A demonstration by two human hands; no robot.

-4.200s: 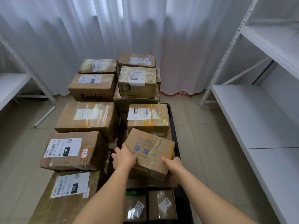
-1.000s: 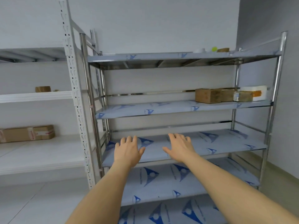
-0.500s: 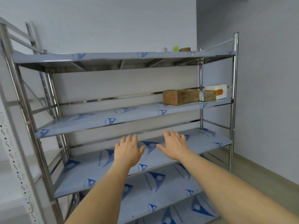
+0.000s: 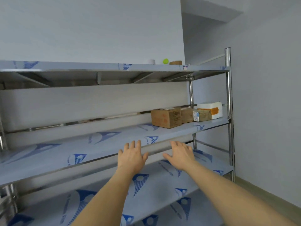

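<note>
Hands two: left hand (image 4: 132, 158), right hand (image 4: 180, 156), grip released, before steel rack (image 4: 228, 95); three cardboard boxes (image 4: 166, 118), one foam box (image 4: 213, 106).

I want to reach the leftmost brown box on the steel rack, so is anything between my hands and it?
Nothing visible. The left hand and right hand are open and empty below the box, which sits on the middle shelf; only bare shelf lies between. The other parcels stand to its right.
</note>
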